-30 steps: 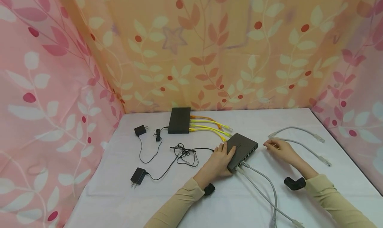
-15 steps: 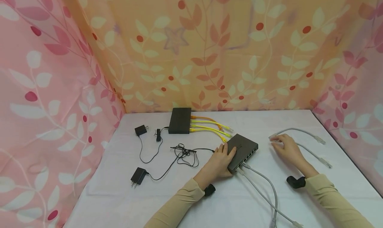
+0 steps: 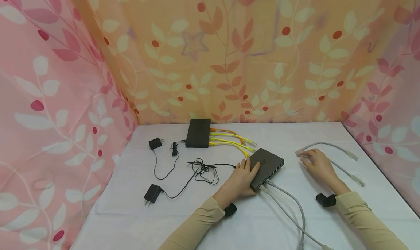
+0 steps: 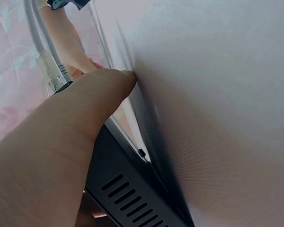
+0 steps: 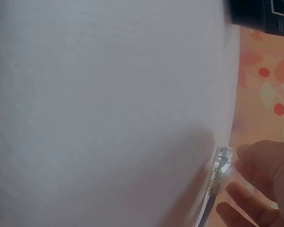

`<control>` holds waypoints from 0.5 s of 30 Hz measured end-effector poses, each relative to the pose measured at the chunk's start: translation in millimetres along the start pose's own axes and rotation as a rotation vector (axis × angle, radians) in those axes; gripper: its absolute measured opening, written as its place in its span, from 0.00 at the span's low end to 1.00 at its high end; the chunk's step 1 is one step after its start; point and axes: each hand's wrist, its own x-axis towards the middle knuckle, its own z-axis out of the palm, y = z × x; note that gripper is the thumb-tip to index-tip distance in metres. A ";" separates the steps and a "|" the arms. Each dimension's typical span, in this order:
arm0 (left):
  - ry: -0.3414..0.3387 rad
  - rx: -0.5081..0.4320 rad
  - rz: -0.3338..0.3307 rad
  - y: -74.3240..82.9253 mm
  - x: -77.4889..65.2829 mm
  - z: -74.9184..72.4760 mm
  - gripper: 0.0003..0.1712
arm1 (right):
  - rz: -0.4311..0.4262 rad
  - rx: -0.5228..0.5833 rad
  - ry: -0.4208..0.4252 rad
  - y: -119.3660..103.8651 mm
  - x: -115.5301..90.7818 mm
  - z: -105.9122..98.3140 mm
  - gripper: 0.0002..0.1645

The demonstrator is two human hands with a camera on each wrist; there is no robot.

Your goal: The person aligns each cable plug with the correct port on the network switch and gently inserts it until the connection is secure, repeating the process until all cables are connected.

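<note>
In the head view, a black network switch (image 3: 267, 166) lies at an angle on the table, two grey network cables (image 3: 296, 213) running from its near side. My left hand (image 3: 241, 177) holds its left end, fingers on top; the left wrist view shows the thumb (image 4: 106, 87) along its lower side. On the right, my right hand (image 3: 318, 165) is over two short loose grey network cables (image 3: 341, 147). Seen from the right wrist, a clear cable plug (image 5: 221, 166) sits beside the fingertips, with a small gap visible between them.
Farther back stands a second black box (image 3: 198, 133) with yellow cables (image 3: 226, 138) and orange cables (image 3: 226, 129) in its side. To the left lie two black power adapters, one near (image 3: 152, 193) and one far (image 3: 155, 143), plus a tangled black cord (image 3: 205, 169).
My right hand has moved right and slightly away from me, bringing its fingertips to the plug ends of the loose grey cables. The left hand stays on the switch.
</note>
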 end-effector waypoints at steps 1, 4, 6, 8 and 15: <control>0.002 0.001 0.000 0.0 -0.1 0.2 0.61 | -0.003 -0.002 0.004 1.0 0.3 0.0 0.13; 0.005 0.003 0.003 0.0 -0.5 0.6 0.61 | -0.004 -0.008 0.005 2.7 1.8 -0.6 0.14; 0.006 0.003 0.004 0.0 -0.8 0.9 0.61 | 0.002 -0.019 -0.004 4.3 3.1 -0.9 0.15; 0.006 0.002 0.003 0.0 -1.1 0.8 0.61 | 0.008 -0.026 -0.013 5.5 4.8 -1.2 0.16; 0.000 0.006 0.000 0.4 -0.9 0.3 0.61 | 0.027 -0.069 -0.042 10.2 9.1 -1.4 0.15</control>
